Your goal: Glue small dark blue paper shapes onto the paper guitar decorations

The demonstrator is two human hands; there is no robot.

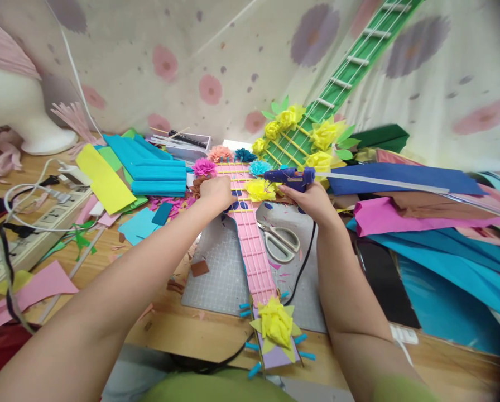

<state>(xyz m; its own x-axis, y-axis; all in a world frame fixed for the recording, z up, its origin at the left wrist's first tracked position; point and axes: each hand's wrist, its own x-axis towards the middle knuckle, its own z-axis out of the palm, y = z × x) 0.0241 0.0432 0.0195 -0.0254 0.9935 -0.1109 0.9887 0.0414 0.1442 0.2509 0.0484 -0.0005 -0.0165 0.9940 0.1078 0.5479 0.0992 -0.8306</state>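
Note:
A pink paper guitar (252, 245) lies across the table, its neck pointing toward me. Paper flowers in pink, peach, teal and yellow ring its body, and a big yellow paper flower (275, 324) sits on the headstock among blue pegs. My left hand (219, 192) is closed at the left side of the body, beside a dark blue paper piece; what its fingertips pinch is hidden. In my right hand (311, 198) is a purple-blue glue gun (292, 177), nozzle pointing left over the yellow flower (260, 190). A clear glue stick (375, 181) trails from its back end.
Scissors (281, 243) lie on a grey cutting mat (216, 279) right of the neck. Behind stands a green paper guitar (289, 145) with yellow flowers. Crepe paper (409, 178) is heaped right; blue paper rolls (153, 167) and a power strip (44, 229) lie left. A black cord (304, 262) hangs near my right arm.

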